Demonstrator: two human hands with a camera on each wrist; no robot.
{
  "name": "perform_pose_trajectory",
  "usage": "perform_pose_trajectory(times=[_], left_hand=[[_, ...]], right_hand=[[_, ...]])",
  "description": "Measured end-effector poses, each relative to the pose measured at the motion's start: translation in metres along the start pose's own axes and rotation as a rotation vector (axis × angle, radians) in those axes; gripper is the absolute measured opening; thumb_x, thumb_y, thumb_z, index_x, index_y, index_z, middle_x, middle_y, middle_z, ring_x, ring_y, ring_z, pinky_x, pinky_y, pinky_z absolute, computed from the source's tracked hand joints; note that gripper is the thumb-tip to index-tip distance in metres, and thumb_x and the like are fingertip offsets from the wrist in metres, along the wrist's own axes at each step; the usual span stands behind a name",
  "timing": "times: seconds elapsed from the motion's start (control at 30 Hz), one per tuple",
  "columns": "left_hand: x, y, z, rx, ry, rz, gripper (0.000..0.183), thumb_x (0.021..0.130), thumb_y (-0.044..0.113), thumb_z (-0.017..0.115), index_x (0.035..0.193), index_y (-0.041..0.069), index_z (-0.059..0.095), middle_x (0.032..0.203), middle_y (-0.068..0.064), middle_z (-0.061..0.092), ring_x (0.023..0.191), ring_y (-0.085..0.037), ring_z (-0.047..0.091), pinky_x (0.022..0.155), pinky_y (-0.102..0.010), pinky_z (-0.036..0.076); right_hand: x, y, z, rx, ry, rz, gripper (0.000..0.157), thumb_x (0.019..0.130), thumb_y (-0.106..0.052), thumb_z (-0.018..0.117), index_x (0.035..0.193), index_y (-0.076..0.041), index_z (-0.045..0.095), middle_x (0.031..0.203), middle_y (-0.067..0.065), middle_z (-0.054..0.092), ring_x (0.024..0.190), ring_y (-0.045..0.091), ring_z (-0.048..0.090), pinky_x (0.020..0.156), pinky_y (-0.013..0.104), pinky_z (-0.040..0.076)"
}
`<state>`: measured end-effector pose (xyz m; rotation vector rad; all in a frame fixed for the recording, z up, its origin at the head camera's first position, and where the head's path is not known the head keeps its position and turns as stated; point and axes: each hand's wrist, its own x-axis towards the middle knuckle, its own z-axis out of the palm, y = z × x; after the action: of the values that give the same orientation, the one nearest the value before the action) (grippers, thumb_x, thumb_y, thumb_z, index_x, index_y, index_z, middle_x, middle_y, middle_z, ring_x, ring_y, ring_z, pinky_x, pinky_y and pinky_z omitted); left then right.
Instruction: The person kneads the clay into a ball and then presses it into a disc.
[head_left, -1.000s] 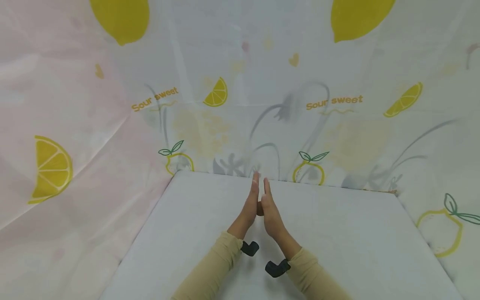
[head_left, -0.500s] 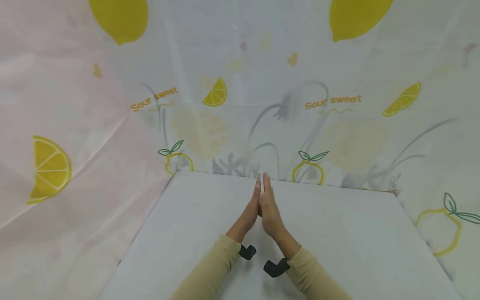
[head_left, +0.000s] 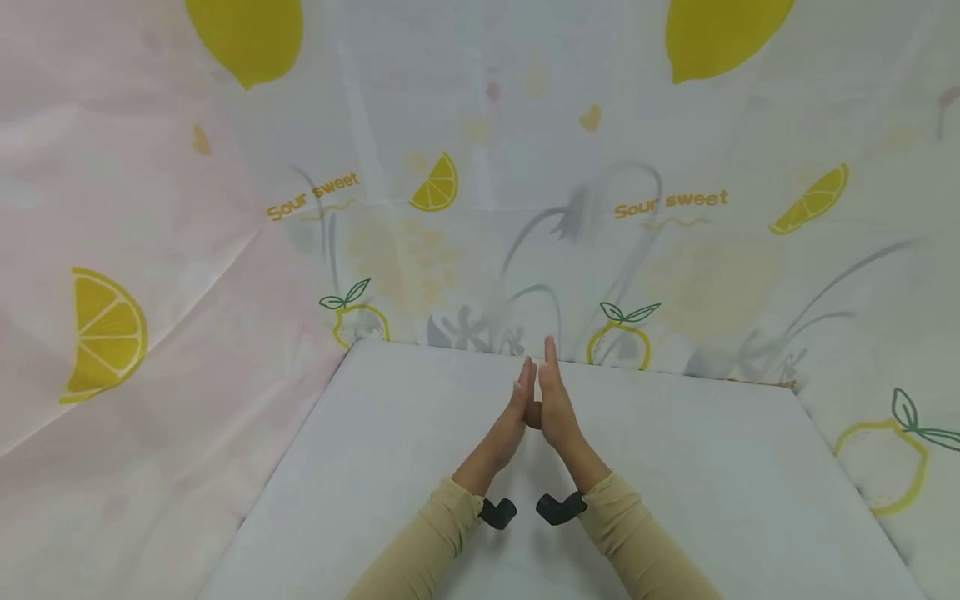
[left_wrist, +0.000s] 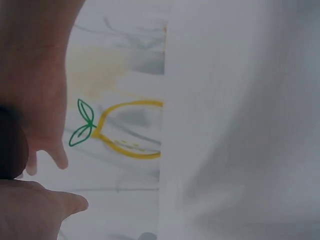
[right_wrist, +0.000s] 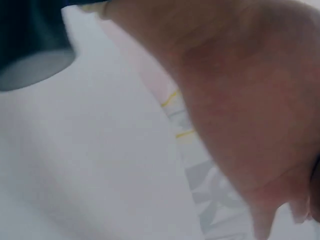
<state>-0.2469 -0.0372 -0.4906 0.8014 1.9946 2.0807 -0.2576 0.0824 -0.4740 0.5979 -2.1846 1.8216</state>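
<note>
A small dark brown rounded thing (head_left: 533,415) lies between my two palms, a little above the white table; its kind is not plain. My left hand (head_left: 510,425) presses it from the left with straight fingers. From the other side my right hand (head_left: 559,412) presses it, its fingers also straight and reaching farther forward than the left ones. The left wrist view shows the dark rounded thing (left_wrist: 11,147) at the left edge, between both hands. Only a sliver of the dark thing (right_wrist: 315,195) shows at the right edge of the right wrist view, beside the left palm.
The white tabletop (head_left: 675,483) spreads under both forearms. Behind it hangs a pale curtain (head_left: 495,158) printed with lemons, and it continues along both sides. A black curved mount (head_left: 498,513) sits at the left wrist, another black mount (head_left: 560,508) at the right.
The right hand has slid forward along the left, which has drawn back slightly. Both hands have shifted a little to the right, with the brown thing still between the palms.
</note>
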Motion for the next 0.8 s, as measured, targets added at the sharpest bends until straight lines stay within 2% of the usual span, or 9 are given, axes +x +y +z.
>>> perform_pose_trajectory(times=[0.07, 0.2, 0.23, 0.3, 0.37, 0.43, 0.47, 0.6, 0.8], left_hand=[[0.001, 0.004, -0.002, -0.023, 0.006, 0.020, 0.088, 0.100, 0.073, 0.003, 0.163, 0.013, -0.013, 0.171, -0.004, -0.009, 0.155, -0.020, -0.011, 0.122, -0.057, -0.003], [0.005, 0.009, -0.006, -0.071, 0.039, 0.049, 0.090, 0.099, 0.075, 0.004, 0.163, 0.013, -0.013, 0.171, -0.003, -0.011, 0.155, -0.019, -0.012, 0.123, -0.052, -0.005], [0.006, 0.011, -0.006, -0.068, 0.058, 0.048, 0.089, 0.099, 0.074, 0.004, 0.163, 0.014, -0.012, 0.171, -0.002, -0.011, 0.155, -0.018, -0.011, 0.123, -0.051, -0.005], [0.008, 0.012, -0.007, -0.063, 0.105, 0.034, 0.087, 0.100, 0.072, 0.004, 0.163, 0.015, -0.010, 0.171, -0.001, -0.010, 0.155, -0.018, -0.010, 0.124, -0.049, -0.004], [0.009, 0.013, -0.008, -0.050, 0.165, 0.018, 0.086, 0.100, 0.072, 0.006, 0.164, 0.015, -0.008, 0.171, -0.002, -0.009, 0.156, -0.020, -0.008, 0.124, -0.048, -0.003], [0.010, 0.013, -0.008, -0.037, 0.226, -0.011, 0.086, 0.101, 0.071, 0.007, 0.164, 0.015, -0.006, 0.171, -0.002, -0.008, 0.156, -0.021, -0.007, 0.124, -0.047, -0.002], [0.011, 0.012, -0.008, -0.032, 0.253, -0.021, 0.085, 0.102, 0.070, 0.007, 0.164, 0.014, -0.005, 0.171, -0.003, -0.008, 0.156, -0.022, -0.007, 0.124, -0.048, -0.002], [0.014, 0.007, -0.010, -0.012, 0.306, -0.081, 0.078, 0.104, 0.064, 0.006, 0.164, 0.015, -0.005, 0.171, -0.004, -0.009, 0.156, -0.024, -0.008, 0.123, -0.052, -0.003], [0.014, -0.001, -0.008, -0.015, 0.272, -0.128, 0.079, 0.103, 0.067, 0.008, 0.164, 0.018, -0.005, 0.171, -0.005, -0.009, 0.156, -0.028, -0.009, 0.122, -0.059, -0.004]], right_hand=[[-0.003, 0.004, 0.000, 0.012, -0.029, 0.024, 0.059, 0.112, -0.029, 0.019, 0.163, -0.005, 0.001, 0.170, 0.014, -0.001, 0.156, 0.028, -0.001, 0.123, 0.054, 0.003], [-0.009, 0.009, 0.006, 0.029, -0.075, 0.055, 0.059, 0.112, -0.028, 0.018, 0.164, -0.007, -0.001, 0.163, 0.025, 0.021, 0.117, 0.035, 0.049, 0.113, 0.047, 0.028], [-0.011, 0.009, 0.007, 0.029, -0.081, 0.057, 0.058, 0.112, -0.027, 0.017, 0.164, -0.007, -0.001, 0.150, 0.030, 0.037, 0.096, 0.034, 0.050, 0.103, 0.045, 0.035], [-0.015, 0.008, 0.011, 0.016, -0.090, 0.055, 0.058, 0.112, -0.027, 0.017, 0.164, -0.009, 0.000, 0.149, 0.028, 0.039, 0.093, 0.031, 0.046, 0.101, 0.044, 0.035], [-0.018, 0.005, 0.014, -0.014, -0.094, 0.041, 0.058, 0.112, -0.027, 0.017, 0.164, -0.008, 0.001, 0.163, 0.021, 0.023, 0.128, 0.034, 0.043, 0.115, 0.049, 0.024], [-0.022, 0.002, 0.017, -0.032, -0.106, 0.025, 0.058, 0.112, -0.027, 0.017, 0.164, -0.008, 0.001, 0.166, 0.018, 0.019, 0.150, 0.031, 0.022, 0.121, 0.054, 0.017], [-0.024, 0.001, 0.019, -0.043, -0.110, 0.016, 0.058, 0.112, -0.027, 0.018, 0.164, -0.007, 0.001, 0.170, 0.012, 0.002, 0.155, 0.029, 0.004, 0.123, 0.055, 0.005], [-0.028, -0.004, 0.023, -0.059, -0.115, -0.014, 0.057, 0.113, -0.026, 0.019, 0.164, -0.008, 0.000, 0.171, 0.011, 0.001, 0.156, 0.028, -0.002, 0.123, 0.056, 0.002], [-0.028, -0.015, 0.023, -0.078, -0.088, -0.058, 0.058, 0.112, -0.021, 0.021, 0.164, -0.009, 0.001, 0.171, 0.008, 0.000, 0.156, 0.027, -0.002, 0.123, 0.057, 0.004]])
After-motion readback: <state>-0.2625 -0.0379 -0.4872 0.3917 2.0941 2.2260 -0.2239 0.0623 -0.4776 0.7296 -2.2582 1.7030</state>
